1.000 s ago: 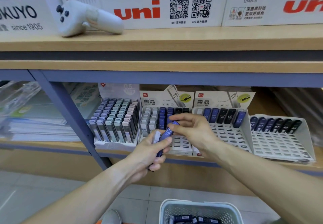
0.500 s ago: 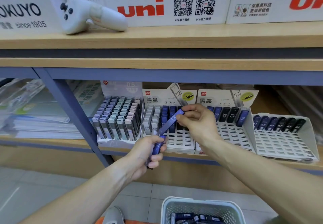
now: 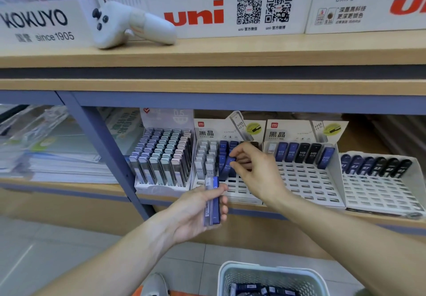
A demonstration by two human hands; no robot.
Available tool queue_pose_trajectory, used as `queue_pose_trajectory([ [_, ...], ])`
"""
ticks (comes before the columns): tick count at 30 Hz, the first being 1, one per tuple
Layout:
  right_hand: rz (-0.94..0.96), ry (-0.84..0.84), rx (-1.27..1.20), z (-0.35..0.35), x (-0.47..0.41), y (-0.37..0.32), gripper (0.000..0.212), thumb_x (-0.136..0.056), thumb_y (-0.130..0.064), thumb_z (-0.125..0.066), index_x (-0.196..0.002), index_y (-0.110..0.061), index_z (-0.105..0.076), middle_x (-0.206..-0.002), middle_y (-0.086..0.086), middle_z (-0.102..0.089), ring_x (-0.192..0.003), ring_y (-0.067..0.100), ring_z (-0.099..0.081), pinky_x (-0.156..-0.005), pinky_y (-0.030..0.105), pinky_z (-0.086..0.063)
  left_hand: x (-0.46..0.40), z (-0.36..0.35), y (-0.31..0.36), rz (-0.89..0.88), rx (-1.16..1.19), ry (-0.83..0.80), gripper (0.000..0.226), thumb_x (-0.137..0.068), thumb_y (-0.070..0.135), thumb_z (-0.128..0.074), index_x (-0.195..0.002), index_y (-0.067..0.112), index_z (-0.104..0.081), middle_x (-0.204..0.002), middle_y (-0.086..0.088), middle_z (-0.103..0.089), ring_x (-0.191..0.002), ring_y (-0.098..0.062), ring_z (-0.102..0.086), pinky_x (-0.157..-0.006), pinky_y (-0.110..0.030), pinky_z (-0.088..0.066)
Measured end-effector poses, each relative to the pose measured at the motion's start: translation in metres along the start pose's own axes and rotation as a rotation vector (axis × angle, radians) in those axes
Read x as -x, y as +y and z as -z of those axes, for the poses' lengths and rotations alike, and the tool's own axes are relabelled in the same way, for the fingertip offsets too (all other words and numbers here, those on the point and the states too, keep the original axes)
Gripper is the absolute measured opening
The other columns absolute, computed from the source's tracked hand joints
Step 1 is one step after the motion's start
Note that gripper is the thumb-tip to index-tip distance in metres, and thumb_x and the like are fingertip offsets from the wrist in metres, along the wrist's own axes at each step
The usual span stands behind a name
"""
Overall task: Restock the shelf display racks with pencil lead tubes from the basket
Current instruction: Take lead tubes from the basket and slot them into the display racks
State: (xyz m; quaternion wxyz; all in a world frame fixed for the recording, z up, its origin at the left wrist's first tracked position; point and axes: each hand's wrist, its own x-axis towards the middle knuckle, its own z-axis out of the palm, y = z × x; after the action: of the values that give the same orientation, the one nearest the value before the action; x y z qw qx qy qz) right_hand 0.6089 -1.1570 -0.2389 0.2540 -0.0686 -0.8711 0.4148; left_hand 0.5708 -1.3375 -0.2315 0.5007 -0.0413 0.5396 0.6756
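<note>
Stack of paper packs (image 3: 57, 166): on the lower shelf at far left, behind the blue post (image 3: 108, 155).
Controller (image 3: 129, 24): white, lying on the upper shelf (image 3: 230, 51) in front of the signs.
Full rack (image 3: 163, 157): at left on the lower shelf, packed with grey and pale tubes.
Left hand (image 3: 198, 210): in front of the shelf edge, fingers curled around two tubes (image 3: 213, 201), one blue and one clear, held upright.
Second rack (image 3: 230, 157): white, with clear and blue tubes in the back rows; the front slots hold nothing.
Right hand (image 3: 255, 168): over the second rack, thumb and fingers pinching the top of a blue tube (image 3: 229, 166) that stands in a slot beside other blue ones.
Third rack (image 3: 304, 168): one row of blue and black tubes at the back.
Fourth rack (image 3: 380, 180): at far right, one row of dark tubes at the back.
Basket (image 3: 272, 279): pale, on the floor below the right forearm, with dark tubes inside.
</note>
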Motion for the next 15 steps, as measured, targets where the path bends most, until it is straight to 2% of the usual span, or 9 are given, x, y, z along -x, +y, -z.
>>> queue_pose_trajectory([
  [3, 0.028, -0.012, 0.018, -0.002, -0.002, -0.001, 0.017, -0.090, -0.009, -0.074, -0.100, -0.022, -0.068, -0.088, -0.011, -0.069, -0.086, 0.003, -0.067, -0.080, 0.021, -0.058, 0.003, 0.002, -0.001, 0.026, 0.043, -0.023, 0.030, -0.095, 0.021, -0.070, -0.123, 0.017, -0.061, -0.084, -0.010, -0.065, -0.072, -0.025, -0.063, -0.084, -0.049, -0.060],
  [5, 0.039, -0.011, 0.023, -0.004, -0.003, -0.002, 0.018, -0.090, -0.010, -0.074, -0.100, -0.023, -0.069, -0.087, -0.013, -0.070, -0.085, 0.002, -0.068, -0.080, 0.021, -0.058, 0.003, 0.004, -0.002, 0.033, 0.058, -0.030, 0.033, -0.095, 0.023, -0.071, -0.126, 0.017, -0.062, -0.085, -0.012, -0.064, -0.072, -0.028, -0.064, -0.090, -0.056, -0.057],
  [6, 0.042, -0.011, 0.024, -0.005, -0.002, -0.003, 0.018, -0.090, -0.010, -0.074, -0.100, -0.024, -0.069, -0.087, -0.013, -0.071, -0.085, 0.002, -0.068, -0.080, 0.021, -0.058, 0.003, 0.004, -0.002, 0.036, 0.063, -0.034, 0.033, -0.095, 0.024, -0.070, -0.127, 0.018, -0.062, -0.084, -0.013, -0.063, -0.072, -0.028, -0.063, -0.087, -0.055, -0.058],
  [8, 0.041, -0.015, 0.017, -0.006, -0.002, -0.004, 0.018, -0.089, -0.010, -0.075, -0.100, -0.024, -0.069, -0.087, -0.012, -0.071, -0.084, 0.002, -0.068, -0.080, 0.021, -0.058, 0.002, 0.004, -0.003, 0.042, 0.042, -0.032, 0.034, -0.097, 0.028, -0.068, -0.130, 0.021, -0.061, -0.082, -0.011, -0.061, -0.066, -0.025, -0.058, -0.070, -0.042, -0.059],
  [10, 0.035, -0.028, 0.025, -0.007, -0.002, -0.004, 0.018, -0.090, -0.010, -0.074, -0.100, -0.024, -0.069, -0.086, -0.013, -0.071, -0.083, 0.002, -0.068, -0.080, 0.022, -0.058, -0.001, 0.003, -0.006, 0.038, -0.015, -0.011, 0.032, -0.101, 0.028, -0.062, -0.132, 0.021, -0.058, -0.076, -0.007, -0.056, -0.057, -0.019, -0.048, -0.048, -0.025, -0.041],
  [12, 0.041, -0.052, 0.055, -0.008, -0.002, -0.002, 0.017, -0.090, -0.011, -0.073, -0.101, -0.023, -0.070, -0.087, -0.012, -0.071, -0.082, 0.003, -0.068, -0.080, 0.026, -0.058, -0.005, 0.003, -0.008, 0.021, -0.053, 0.034, 0.030, -0.101, 0.024, -0.058, -0.129, 0.015, -0.055, -0.070, -0.004, -0.050, -0.050, -0.014, -0.036, -0.040, -0.021, -0.022],
  [15, 0.067, -0.104, 0.150, -0.011, -0.002, 0.002, 0.024, -0.091, -0.012, -0.071, -0.112, -0.024, -0.073, -0.097, -0.007, -0.070, -0.085, 0.007, -0.067, -0.083, 0.034, -0.058, -0.008, 0.001, -0.008, 0.003, -0.068, 0.054, 0.013, -0.093, 0.019, -0.055, -0.103, 0.013, -0.048, -0.068, -0.002, -0.045, -0.047, -0.013, -0.030, -0.037, -0.019, -0.015],
])
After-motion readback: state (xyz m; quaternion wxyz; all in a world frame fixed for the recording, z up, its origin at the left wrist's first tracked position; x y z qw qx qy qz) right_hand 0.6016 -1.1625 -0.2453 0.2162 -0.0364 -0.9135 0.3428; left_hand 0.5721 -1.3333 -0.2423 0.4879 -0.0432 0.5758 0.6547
